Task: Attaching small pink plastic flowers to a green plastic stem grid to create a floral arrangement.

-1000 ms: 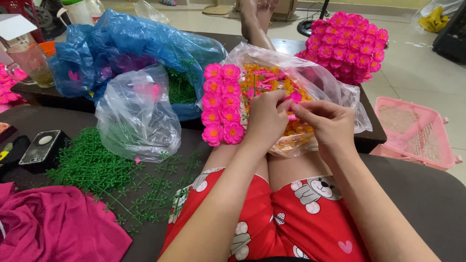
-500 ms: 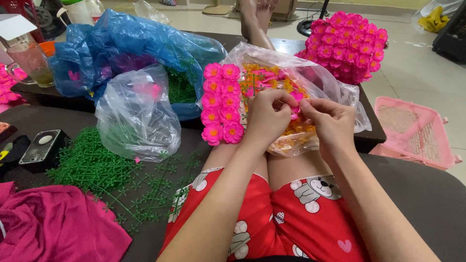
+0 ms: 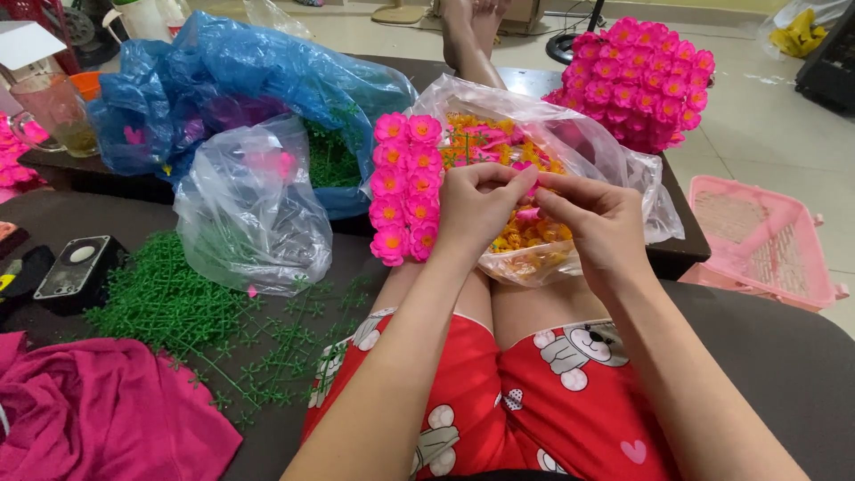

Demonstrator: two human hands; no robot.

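My left hand (image 3: 476,207) and right hand (image 3: 598,223) have drawn closer than a moment ago, fingertips now pinching one small pink flower (image 3: 531,190) between them, above the clear bag (image 3: 570,147). The flower strip (image 3: 403,187) lies just left of my left hand.

Clear bag (image 3: 614,160) walls crowd both hands; open floor (image 3: 766,134) lies right.

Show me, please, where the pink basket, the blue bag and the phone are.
pink basket (image 3: 766,245), head view, on its mesh bottom.
blue bag (image 3: 240,76), head view, on its crumpled upper side.
phone (image 3: 76,267), head view, on its back.
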